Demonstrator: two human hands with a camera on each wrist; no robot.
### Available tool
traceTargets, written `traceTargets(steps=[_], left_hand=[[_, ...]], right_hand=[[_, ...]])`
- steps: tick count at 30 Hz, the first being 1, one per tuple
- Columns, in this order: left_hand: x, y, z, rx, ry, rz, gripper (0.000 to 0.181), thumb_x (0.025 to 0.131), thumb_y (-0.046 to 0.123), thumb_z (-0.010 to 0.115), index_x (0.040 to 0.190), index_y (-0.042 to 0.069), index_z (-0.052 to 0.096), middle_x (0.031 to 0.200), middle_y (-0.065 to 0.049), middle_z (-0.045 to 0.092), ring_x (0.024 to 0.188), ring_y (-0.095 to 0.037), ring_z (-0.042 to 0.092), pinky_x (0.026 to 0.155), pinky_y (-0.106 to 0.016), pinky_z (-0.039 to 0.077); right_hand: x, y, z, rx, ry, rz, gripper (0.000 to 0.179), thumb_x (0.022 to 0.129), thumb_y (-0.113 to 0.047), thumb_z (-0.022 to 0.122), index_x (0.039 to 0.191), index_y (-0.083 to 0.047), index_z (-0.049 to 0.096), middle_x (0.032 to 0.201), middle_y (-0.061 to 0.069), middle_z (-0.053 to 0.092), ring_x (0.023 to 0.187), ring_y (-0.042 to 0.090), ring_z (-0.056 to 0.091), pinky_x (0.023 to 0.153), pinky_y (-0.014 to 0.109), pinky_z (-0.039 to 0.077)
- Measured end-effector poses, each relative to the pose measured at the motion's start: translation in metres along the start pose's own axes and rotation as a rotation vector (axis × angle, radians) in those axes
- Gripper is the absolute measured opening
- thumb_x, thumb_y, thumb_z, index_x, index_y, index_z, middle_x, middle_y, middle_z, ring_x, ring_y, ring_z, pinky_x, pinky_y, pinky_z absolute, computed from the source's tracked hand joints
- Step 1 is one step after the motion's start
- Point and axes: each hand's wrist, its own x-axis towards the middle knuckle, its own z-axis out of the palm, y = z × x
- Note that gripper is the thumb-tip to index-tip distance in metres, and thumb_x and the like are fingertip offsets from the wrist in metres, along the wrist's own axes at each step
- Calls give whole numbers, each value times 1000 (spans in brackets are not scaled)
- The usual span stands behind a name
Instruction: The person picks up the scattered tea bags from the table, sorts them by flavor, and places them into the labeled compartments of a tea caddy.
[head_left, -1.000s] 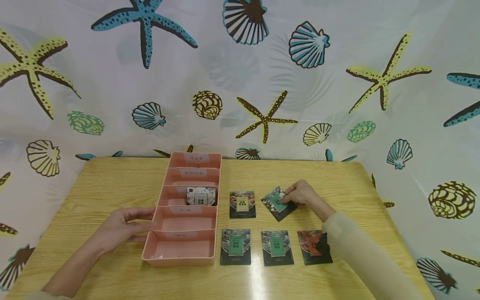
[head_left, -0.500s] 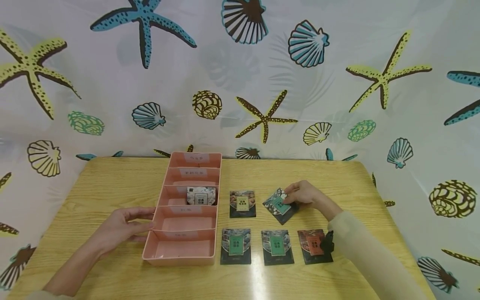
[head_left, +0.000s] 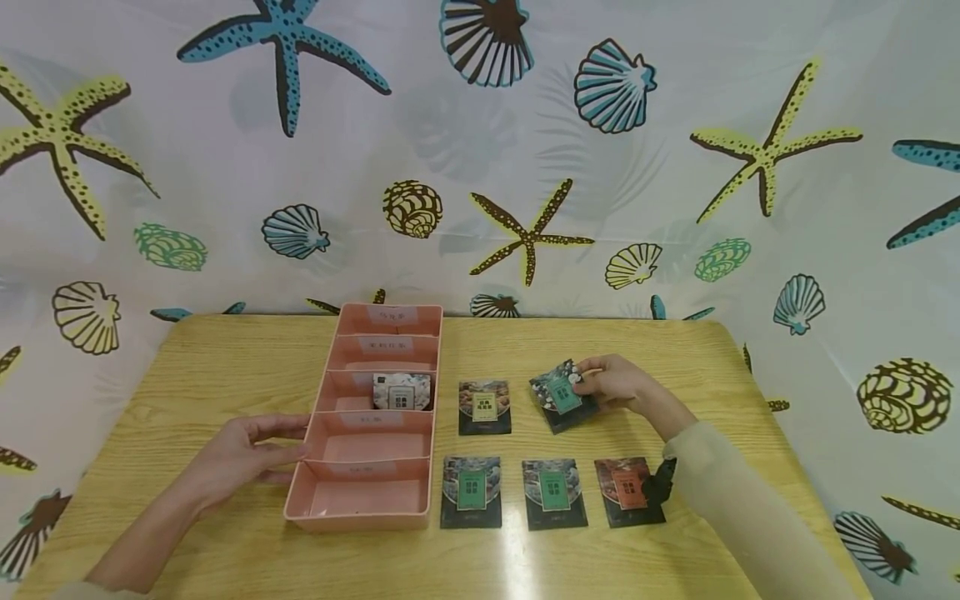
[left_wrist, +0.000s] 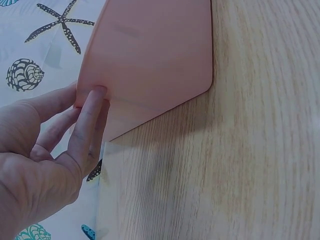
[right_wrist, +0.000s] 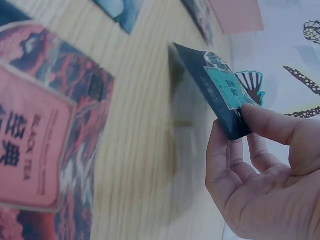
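My right hand (head_left: 615, 385) pinches one corner of a tea packet (head_left: 558, 398) with a green label and white flowers. In the right wrist view the packet (right_wrist: 212, 85) is tilted up off the table, thumb on its printed face and fingers behind. My left hand (head_left: 243, 454) touches the outer left wall of a long pink divided box (head_left: 360, 523), its fingers fairly straight. The left wrist view shows its fingertips (left_wrist: 97, 92) against the pink wall near the rim. A white tea packet (head_left: 402, 392) stands in the box's middle compartment.
On the wood table (head_left: 600, 567) lie a yellow-label tea packet (head_left: 484, 408), two green-label packets (head_left: 471, 493) and a red-label black tea packet (head_left: 626, 493), partly covered by something black at the right sleeve. Paper labels mark the compartments. A shell-print cloth (head_left: 465, 150) hangs behind.
My right hand has raised the green-label tea packet off the table and turned it, moving slightly right. The left hand and box have stayed put.
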Motion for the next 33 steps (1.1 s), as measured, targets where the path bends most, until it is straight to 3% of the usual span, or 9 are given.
traceTargets(steps=[4,7,9,13,20,23,26,29,33], left_hand=[[0,0,0,1,-3,-3,68,105,14,67,155,-18,35,155,-27,50,106,-5,74,92,-36,68],[-1,0,1,3,-1,-4,68,106,14,66,155,-18,34,157,-30,47,106,-5,74,92,-36,68],[-1,0,1,6,1,-1,68,106,14,66,155,-18,34,158,-32,45,106,-5,74,92,-36,68],[0,-1,1,8,5,-1,68,106,14,66,155,-18,34,158,-33,44,106,-4,73,91,-36,68],[0,-1,0,11,0,10,67,106,15,66,155,-18,34,157,-30,47,107,-4,74,92,-36,68],[1,-1,0,3,-5,12,67,105,14,67,155,-18,35,155,-27,51,107,-5,74,92,-37,68],[1,0,0,-8,-11,3,68,105,15,67,155,-18,35,152,-23,55,108,-7,74,93,-38,68],[1,1,0,-17,-7,-15,70,104,15,68,156,-17,35,152,-20,56,109,-8,74,94,-38,68],[0,0,0,-8,-9,-7,70,104,15,68,155,-18,34,155,-25,52,109,-8,74,94,-38,67]], right_hand=[[-4,-4,0,-3,-1,-15,50,105,-14,66,149,1,48,115,8,68,88,16,65,82,35,59],[-4,-7,2,15,-15,-29,60,106,-14,64,157,3,39,145,24,56,115,30,66,103,48,60],[-3,-9,4,35,-27,-40,66,106,-14,63,161,3,32,159,30,41,134,38,57,115,57,54],[0,-16,12,97,-30,-43,64,106,-11,62,161,3,31,166,30,27,146,43,46,120,59,49],[5,-30,28,172,-44,-66,65,106,-9,62,162,2,29,176,26,10,152,43,41,124,60,45],[9,-35,35,196,-42,-92,54,106,-8,62,153,1,38,169,25,25,137,35,55,118,56,52],[12,-41,43,243,-31,-130,27,105,-5,62,128,-5,48,131,13,51,107,20,60,102,46,60],[15,-47,50,290,-31,-177,18,105,-3,62,110,-11,48,97,0,47,88,15,53,88,39,59],[17,-56,60,311,-28,-231,19,104,-3,63,103,-14,48,90,-3,45,87,17,50,86,38,59]])
